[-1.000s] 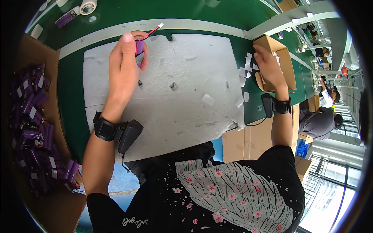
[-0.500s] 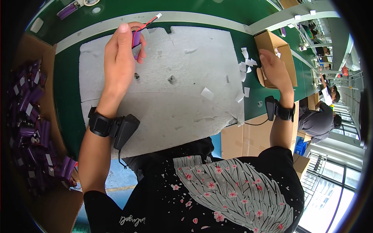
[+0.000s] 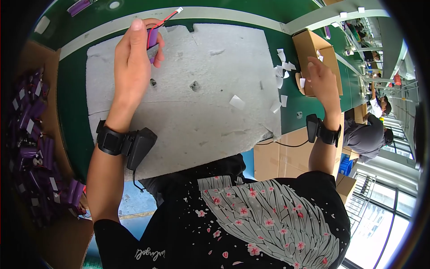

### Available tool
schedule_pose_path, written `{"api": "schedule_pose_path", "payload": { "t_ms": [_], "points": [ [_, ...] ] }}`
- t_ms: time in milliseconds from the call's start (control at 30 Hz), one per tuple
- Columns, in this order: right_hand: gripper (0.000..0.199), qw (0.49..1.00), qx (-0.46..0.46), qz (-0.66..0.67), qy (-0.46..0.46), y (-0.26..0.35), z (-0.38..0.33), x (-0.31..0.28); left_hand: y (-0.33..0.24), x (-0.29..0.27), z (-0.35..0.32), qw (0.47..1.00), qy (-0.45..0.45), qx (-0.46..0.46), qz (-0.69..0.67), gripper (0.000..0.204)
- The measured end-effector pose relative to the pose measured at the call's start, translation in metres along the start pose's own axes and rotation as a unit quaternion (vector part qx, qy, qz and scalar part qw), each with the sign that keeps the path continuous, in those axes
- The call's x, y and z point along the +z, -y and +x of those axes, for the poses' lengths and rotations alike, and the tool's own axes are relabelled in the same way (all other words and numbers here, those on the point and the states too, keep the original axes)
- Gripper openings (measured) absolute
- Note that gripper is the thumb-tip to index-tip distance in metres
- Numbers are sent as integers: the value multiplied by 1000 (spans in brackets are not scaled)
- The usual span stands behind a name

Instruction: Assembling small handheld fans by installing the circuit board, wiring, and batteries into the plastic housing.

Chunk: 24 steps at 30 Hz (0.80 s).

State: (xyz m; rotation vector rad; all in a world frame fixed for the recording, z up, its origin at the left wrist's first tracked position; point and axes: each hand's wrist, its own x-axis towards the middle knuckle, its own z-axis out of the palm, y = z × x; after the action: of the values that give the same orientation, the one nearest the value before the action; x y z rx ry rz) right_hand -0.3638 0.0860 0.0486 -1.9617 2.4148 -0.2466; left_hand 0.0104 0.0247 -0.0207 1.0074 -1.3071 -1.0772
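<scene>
My left hand is closed around a purple battery pack, above the far left part of a white foam sheet. Red and black wires run from the pack to a small white connector, pointing away to the far right. Fingers hide much of the pack, and a grey patch shows on its side. Over the near side of a small cardboard box hovers my right hand, fingers loosely bent and apart. A white paper piece lies close to its fingertips; no held thing is visible.
Several white paper slips lie between foam and box; another slip rests on the foam. At left, a large carton holds many purple battery packs. A raised grey rail crosses the far side. People work at far right.
My left hand and the battery pack have shifted slightly left and away. My right hand's fingers have bent more over the box's near side, and the wrist has moved little.
</scene>
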Motion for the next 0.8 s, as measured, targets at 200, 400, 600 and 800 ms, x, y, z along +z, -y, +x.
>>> {"api": "schedule_pose_path", "payload": {
  "t_ms": [200, 400, 600, 800],
  "points": [
    [36, 990, -2, -140, 17, -8, -4, 26, 0, 1, -1, 1000, 2, -5, 0, 58],
    [36, 993, 58, -42, 90, -7, 7, 14, 0, 2, -1, 1000, -1, -11, 6, 58],
    [35, 995, 6, -96, 14, -16, 4, 5, 0, 0, -2, 1000, 1, 2, 9, 56],
    [33, 995, 6, -66, 76, -8, -5, 18, 2, 1, -1, 1000, 3, 3, 9, 55]
  ]
}}
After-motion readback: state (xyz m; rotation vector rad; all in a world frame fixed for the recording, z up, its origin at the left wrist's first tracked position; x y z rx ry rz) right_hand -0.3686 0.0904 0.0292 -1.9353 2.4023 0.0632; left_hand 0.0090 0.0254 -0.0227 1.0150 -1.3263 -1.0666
